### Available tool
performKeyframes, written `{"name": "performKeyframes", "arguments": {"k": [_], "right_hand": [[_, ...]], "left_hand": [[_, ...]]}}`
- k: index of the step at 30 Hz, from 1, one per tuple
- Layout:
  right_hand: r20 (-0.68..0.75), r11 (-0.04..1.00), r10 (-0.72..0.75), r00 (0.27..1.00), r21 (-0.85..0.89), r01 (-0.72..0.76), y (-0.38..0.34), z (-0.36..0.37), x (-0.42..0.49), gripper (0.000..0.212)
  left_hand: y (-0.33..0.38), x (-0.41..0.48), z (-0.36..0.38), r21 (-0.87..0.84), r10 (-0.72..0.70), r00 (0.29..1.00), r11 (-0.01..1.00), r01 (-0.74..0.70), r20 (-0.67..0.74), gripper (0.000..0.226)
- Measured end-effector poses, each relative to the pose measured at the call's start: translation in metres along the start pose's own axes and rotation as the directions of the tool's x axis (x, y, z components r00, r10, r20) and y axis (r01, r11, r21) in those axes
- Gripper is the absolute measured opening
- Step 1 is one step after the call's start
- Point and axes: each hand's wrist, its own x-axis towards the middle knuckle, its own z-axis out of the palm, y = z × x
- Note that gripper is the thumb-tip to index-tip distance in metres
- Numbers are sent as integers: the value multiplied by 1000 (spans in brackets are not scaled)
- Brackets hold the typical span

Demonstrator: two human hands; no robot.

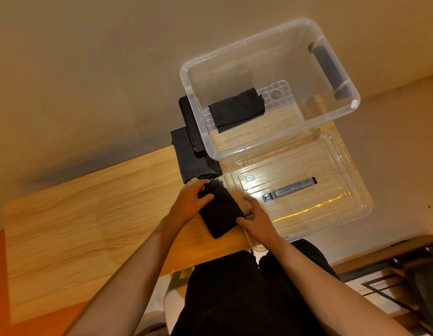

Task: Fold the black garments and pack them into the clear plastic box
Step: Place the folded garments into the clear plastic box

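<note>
Left hand (pixel 193 200) grips far end of folded black garment (pixel 221 214) on wooden table (pixel 89 214). Right hand (pixel 258 218) spread, thumb touching garment's right edge. Clear box (pixel 327 112) behind, second folded garment (pixel 236 110) inside. Lid (pixel 332 166) just beside right hand.

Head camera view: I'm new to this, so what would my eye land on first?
Two bare hands work at the wooden table's near edge: the left hand grips the far end of a black garment while the right hand touches its side. Behind them stands the clear plastic box, with one folded garment on its floor. Its lid lies flat beside the hands.
</note>
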Motion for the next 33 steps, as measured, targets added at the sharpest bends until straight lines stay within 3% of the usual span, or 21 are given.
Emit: {"name": "performKeyframes", "arguments": {"k": [4, 9, 15, 21, 27, 33], "right_hand": [[1, 1000, -6, 1000, 5, 6, 2, 0, 2, 73], [-1, 1000, -16, 1000, 8, 16, 0, -1, 2, 65], [21, 998, -34, 999, 52, 33, -5, 5, 0, 25], [31, 1000, 1, 1000, 23, -1, -10, 7, 2, 4], [-11, 999, -35, 999, -26, 35, -10, 8, -1, 10], [-127, 996, -92, 988, -32, 89, -18, 5, -11, 16]], "left_hand": [[3, 0, 2, -31, -1, 996, 1000, 4, 85, 38], [10, -4, -11, -76, 106, 994, 992, -103, 29, 31], [16, -14, -23, -138, 95, 995, 986, -94, 7, 35], [21, -18, -31, -110, 105, 994, 988, -106, -7, 33], [15, -16, -28, 27, 208, 977, 978, -207, -51, 30], [19, -17, -28, 2, 263, 958, 965, -264, -114, 24]]}}
